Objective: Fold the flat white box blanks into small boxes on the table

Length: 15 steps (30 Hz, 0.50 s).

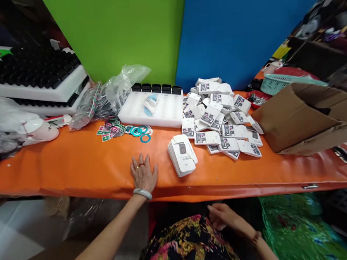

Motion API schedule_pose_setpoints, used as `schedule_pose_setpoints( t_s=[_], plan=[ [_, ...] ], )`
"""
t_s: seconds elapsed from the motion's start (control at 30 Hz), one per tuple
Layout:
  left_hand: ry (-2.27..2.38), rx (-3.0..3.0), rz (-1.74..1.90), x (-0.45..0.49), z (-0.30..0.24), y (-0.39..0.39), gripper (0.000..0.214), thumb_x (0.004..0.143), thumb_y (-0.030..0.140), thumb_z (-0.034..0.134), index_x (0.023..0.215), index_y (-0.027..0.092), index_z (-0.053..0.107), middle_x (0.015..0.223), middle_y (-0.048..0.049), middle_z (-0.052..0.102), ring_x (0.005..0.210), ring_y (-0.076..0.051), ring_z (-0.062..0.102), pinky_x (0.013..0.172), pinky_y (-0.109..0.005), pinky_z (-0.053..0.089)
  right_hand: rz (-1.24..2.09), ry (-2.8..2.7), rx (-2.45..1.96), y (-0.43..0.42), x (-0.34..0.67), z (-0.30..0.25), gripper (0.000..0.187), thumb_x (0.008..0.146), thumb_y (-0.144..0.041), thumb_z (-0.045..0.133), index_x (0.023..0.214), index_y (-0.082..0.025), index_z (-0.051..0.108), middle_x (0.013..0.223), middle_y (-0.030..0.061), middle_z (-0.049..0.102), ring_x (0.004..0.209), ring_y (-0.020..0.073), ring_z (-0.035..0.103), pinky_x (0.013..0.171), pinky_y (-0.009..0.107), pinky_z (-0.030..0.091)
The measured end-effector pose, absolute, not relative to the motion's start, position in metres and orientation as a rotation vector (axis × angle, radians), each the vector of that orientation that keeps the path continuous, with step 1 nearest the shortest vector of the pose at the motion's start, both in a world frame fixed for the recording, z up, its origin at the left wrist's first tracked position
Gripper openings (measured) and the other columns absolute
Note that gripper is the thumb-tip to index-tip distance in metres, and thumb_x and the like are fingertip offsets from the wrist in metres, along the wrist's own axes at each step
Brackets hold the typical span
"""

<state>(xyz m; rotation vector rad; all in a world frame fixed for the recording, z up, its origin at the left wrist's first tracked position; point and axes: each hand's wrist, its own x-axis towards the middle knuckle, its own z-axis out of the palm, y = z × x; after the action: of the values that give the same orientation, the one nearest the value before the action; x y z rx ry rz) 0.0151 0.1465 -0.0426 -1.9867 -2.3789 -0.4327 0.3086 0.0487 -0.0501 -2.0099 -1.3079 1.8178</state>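
My left hand (144, 174) lies flat and open on the orange table (76, 166), fingers spread, holding nothing; it wears a ring and a pale bangle. Just to its right lies a neat stack of white cards (183, 155). My right hand (221, 216) is below the table edge over my lap, fingers loosely curled, with nothing visible in it. Behind the stack is a loose heap of small white packets (222, 115). A white foam tray (155, 107) with a small wrapped bundle on it stands farther back, and teal rings (141, 132) and small stickers (111, 130) lie in front of it.
A brown cardboard box (303, 117) lies open on the right. A clear plastic bag (110, 95) of small items lies left of the tray. Stacked white trays with black parts (34, 79) fill the far left. A teal basket (275, 82) sits at the back right.
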Motion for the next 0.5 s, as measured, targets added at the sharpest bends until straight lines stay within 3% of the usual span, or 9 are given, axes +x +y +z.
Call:
schedule_pose_setpoints(
  t_s=[0.07, 0.23, 0.4, 0.5],
  plan=[
    [-2.335, -2.054, -0.476, 0.012, -0.044, 0.145, 0.048, 0.085, 0.033, 0.047, 0.127, 0.012, 0.051, 0.14, -0.019, 0.042, 0.133, -0.04, 0.028, 0.107, -0.057, 0.02, 1.874, -1.133, -1.823, 0.064, 0.302, -0.02, 0.049, 0.077, -0.063, 0.052, 0.069, -0.015, 0.059, 0.062, 0.0038, 0.063, 0.056, 0.0156, 0.062, 0.053, 0.025, 0.047],
    [-2.264, -2.152, -0.576, 0.007, -0.046, 0.143, 0.045, 0.085, 0.031, 0.048, 0.126, 0.013, 0.053, 0.14, -0.0192, 0.041, 0.134, -0.039, 0.027, 0.107, -0.058, 0.018, 1.389, -1.016, -1.667, 0.13, 0.273, 0.032, 0.045, 0.068, -0.06, 0.065, 0.075, -0.016, 0.059, 0.076, 0.0053, 0.064, 0.067, 0.0151, 0.062, 0.065, 0.027, 0.05],
    [-2.238, -2.17, -0.651, 0.004, -0.046, 0.143, 0.045, 0.084, 0.029, 0.049, 0.126, 0.013, 0.054, 0.14, -0.0186, 0.043, 0.134, -0.039, 0.026, 0.106, -0.059, 0.018, 1.363, -1.218, -1.707, 0.185, 0.238, 0.044, 0.043, 0.072, -0.057, 0.06, 0.089, -0.018, 0.06, 0.093, 0.0058, 0.062, 0.081, 0.0175, 0.059, 0.067, 0.028, 0.048],
    [-2.232, -2.167, -0.663, 0.005, -0.046, 0.143, 0.044, 0.084, 0.027, 0.049, 0.125, 0.013, 0.054, 0.139, -0.019, 0.043, 0.134, -0.039, 0.026, 0.106, -0.06, 0.018, 1.401, -1.341, -1.719, 0.198, 0.222, 0.045, 0.044, 0.074, -0.06, 0.055, 0.082, -0.017, 0.06, 0.084, 0.0044, 0.062, 0.074, 0.0164, 0.055, 0.06, 0.026, 0.044]
  ],
)
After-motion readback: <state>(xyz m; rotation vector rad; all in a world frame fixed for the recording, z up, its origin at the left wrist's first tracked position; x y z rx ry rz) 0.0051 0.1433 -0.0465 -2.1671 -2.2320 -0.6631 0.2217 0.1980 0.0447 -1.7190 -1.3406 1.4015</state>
